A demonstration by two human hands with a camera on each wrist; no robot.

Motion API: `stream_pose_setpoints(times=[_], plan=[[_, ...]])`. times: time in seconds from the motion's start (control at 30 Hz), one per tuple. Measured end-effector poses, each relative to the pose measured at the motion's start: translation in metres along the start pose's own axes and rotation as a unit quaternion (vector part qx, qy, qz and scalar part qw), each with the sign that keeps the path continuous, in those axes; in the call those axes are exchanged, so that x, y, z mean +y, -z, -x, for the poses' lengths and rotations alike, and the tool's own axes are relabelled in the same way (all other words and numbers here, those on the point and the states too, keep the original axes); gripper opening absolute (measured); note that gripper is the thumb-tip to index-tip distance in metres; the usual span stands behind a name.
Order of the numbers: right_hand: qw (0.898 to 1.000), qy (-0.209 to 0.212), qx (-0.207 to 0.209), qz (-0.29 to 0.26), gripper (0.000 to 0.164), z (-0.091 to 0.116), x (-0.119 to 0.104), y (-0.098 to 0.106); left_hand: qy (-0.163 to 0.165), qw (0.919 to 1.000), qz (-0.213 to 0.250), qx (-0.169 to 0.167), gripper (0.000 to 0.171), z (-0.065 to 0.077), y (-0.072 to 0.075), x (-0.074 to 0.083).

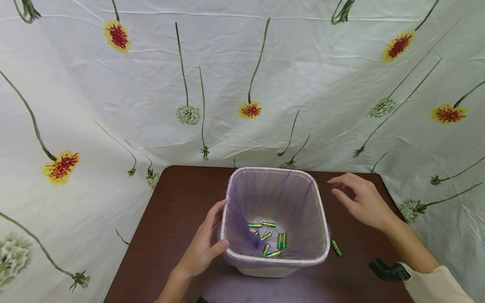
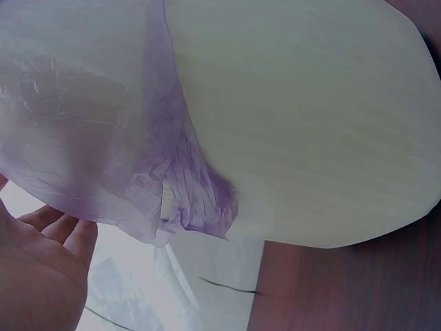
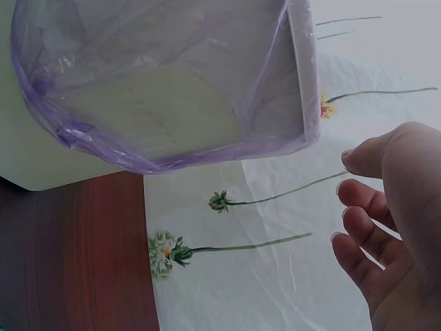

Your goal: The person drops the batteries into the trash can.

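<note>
A pale square bin (image 1: 261, 271) stands on the dark table, lined with a thin purple bag (image 1: 242, 227) folded over its rim. Several green-and-gold batteries (image 1: 266, 236) lie at the bottom inside. My left hand (image 1: 198, 248) holds the bin's left side, thumb at the rim and fingers along the outside; the left wrist view shows its fingers (image 2: 62, 224) against the bag's folded edge. To the right of the bin my right hand (image 1: 361, 200) hovers with fingers loosely bent and nothing in them. One loose battery (image 1: 336, 247) lies on the table by the bin's right side.
The dark brown wooden table (image 1: 182, 193) reaches back to a white cloth (image 1: 219, 54) printed with flowers, which hangs behind it and along both sides. A black strap piece (image 1: 390, 270) sits on my right wrist, beside a cream sleeve (image 1: 435, 286).
</note>
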State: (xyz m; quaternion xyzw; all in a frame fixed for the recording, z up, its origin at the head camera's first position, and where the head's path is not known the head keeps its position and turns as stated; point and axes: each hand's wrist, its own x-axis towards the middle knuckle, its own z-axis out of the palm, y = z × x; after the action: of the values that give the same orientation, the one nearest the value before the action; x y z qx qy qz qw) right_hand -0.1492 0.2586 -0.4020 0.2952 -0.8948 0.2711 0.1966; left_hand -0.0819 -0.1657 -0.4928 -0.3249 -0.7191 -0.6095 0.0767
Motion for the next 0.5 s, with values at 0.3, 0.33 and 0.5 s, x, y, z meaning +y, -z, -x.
stream_pose_setpoints(times=[0.3, 0.33, 0.5], plan=[[1.000, -0.019, -0.001, 0.000, 0.030, 0.009, 0.005, 0.000, 0.005, 1.0000, -0.002, -0.001, 0.078, 0.000, 0.000, 0.000], [1.000, -0.021, -0.002, 0.000, 0.030, 0.010, 0.006, 0.000, 0.005, 1.0000, -0.003, -0.001, 0.078, 0.000, 0.000, 0.000], [1.000, -0.028, -0.005, -0.002, 0.031, 0.015, 0.009, 0.000, 0.006, 1.0000, -0.003, -0.001, 0.078, 0.000, 0.000, 0.000]])
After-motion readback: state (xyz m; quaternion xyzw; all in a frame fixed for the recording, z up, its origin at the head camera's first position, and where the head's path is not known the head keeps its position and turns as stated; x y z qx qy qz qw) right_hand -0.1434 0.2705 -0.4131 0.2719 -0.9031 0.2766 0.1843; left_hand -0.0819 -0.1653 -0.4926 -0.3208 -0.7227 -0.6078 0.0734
